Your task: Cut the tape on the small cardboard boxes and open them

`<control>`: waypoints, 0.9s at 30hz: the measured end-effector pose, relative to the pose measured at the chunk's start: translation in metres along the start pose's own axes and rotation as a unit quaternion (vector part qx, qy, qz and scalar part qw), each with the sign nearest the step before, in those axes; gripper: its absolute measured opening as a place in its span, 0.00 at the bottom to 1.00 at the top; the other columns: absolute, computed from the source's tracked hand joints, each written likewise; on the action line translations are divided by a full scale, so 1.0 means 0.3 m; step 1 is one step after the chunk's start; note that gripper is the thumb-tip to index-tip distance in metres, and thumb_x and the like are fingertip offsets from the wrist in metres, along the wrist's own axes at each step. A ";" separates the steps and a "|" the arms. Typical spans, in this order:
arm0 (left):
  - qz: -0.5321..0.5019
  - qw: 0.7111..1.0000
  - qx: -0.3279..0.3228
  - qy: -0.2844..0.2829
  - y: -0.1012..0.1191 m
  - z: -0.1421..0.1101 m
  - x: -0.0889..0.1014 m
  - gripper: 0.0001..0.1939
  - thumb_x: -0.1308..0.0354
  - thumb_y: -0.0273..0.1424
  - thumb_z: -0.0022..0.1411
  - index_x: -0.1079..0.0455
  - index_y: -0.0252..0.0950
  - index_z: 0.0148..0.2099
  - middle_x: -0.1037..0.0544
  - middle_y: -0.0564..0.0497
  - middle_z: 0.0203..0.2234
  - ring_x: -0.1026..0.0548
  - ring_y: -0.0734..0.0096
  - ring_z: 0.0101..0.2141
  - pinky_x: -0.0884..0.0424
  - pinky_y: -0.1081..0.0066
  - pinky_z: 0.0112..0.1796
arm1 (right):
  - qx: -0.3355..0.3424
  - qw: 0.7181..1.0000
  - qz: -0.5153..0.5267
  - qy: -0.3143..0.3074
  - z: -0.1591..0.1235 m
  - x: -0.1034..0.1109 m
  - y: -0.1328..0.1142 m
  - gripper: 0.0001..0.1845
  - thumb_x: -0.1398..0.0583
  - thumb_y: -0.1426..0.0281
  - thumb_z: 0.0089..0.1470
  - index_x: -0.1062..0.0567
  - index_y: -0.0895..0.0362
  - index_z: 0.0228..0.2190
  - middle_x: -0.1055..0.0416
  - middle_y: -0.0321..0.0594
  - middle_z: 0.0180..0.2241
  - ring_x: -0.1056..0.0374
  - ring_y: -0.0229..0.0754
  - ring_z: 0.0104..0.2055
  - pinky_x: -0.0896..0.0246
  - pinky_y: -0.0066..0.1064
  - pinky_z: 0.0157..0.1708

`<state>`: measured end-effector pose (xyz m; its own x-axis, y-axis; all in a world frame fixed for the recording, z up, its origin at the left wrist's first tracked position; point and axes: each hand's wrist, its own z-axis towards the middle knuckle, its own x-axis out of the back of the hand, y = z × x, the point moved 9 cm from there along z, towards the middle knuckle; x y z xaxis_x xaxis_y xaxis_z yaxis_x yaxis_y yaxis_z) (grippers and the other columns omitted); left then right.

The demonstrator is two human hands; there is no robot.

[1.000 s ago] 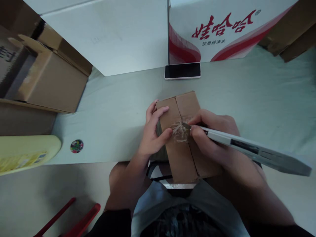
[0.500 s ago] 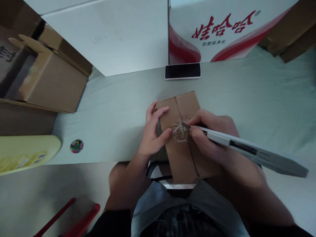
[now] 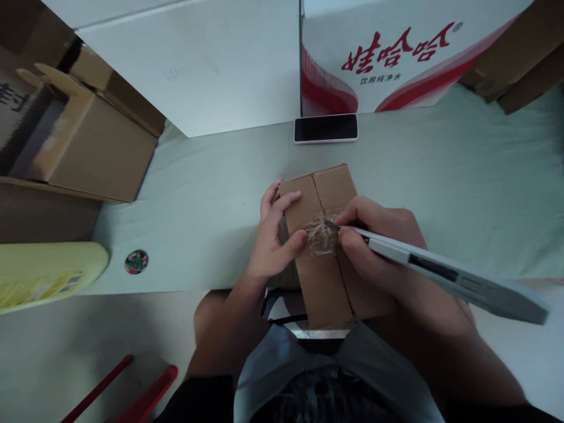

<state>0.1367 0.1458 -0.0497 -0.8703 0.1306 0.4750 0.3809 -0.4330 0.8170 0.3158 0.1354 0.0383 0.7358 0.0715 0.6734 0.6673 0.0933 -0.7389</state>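
Observation:
A small brown cardboard box (image 3: 321, 289) rests over the near edge of the cloth-covered surface, its two top flaps meeting at a centre seam. Crumpled clear tape (image 3: 321, 239) is stuck across the middle of that seam. My left hand (image 3: 274, 238) grips the box's left side, with thumb and a finger on the top. In my right hand (image 3: 388, 249) is a grey-white utility knife (image 3: 434, 267), pinched near its front. Its blade tip touches the tape, and its handle slants back to the right. The box's lower right part is partly covered by my right hand and forearm.
A black-screened phone (image 3: 326, 128) lies beyond the box, before a white and red carton (image 3: 396, 53). Open brown cartons (image 3: 101, 147) stand at the left, near a yellow bottle (image 3: 48, 273) and a round colourful disc (image 3: 136, 262). Red bars (image 3: 147, 393) show below left.
The rear end of the utility knife has dipped slightly. Both hands and the box stay almost where they were.

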 end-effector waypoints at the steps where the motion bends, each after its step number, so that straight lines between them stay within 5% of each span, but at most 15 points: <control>1: -0.001 1.000 -0.001 0.001 0.001 0.000 0.000 0.36 0.47 0.62 0.70 0.40 0.51 0.71 0.45 0.39 0.74 0.46 0.42 0.77 0.40 0.40 0.72 | 0.002 1.000 -0.001 0.002 0.000 0.000 0.001 0.02 0.43 0.67 0.51 0.30 0.50 0.28 0.26 0.36 0.22 0.33 0.41 0.23 0.44 0.32 0.25; 27: -0.020 1.000 -0.009 0.005 0.009 0.003 0.009 0.33 0.45 0.59 0.71 0.39 0.51 0.71 0.44 0.40 0.74 0.46 0.40 0.77 0.40 0.41 0.72 | 0.014 0.998 0.068 -0.004 -0.013 0.007 -0.002 0.04 0.43 0.68 0.52 0.31 0.52 0.26 0.34 0.32 0.17 0.42 0.35 0.19 0.49 0.29 0.22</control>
<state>0.1356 0.1458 -0.0460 -0.8882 0.1390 0.4379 0.3392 -0.4444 0.8291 0.3174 0.1314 0.0403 0.8180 0.0932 0.5676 0.5581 0.1097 -0.8225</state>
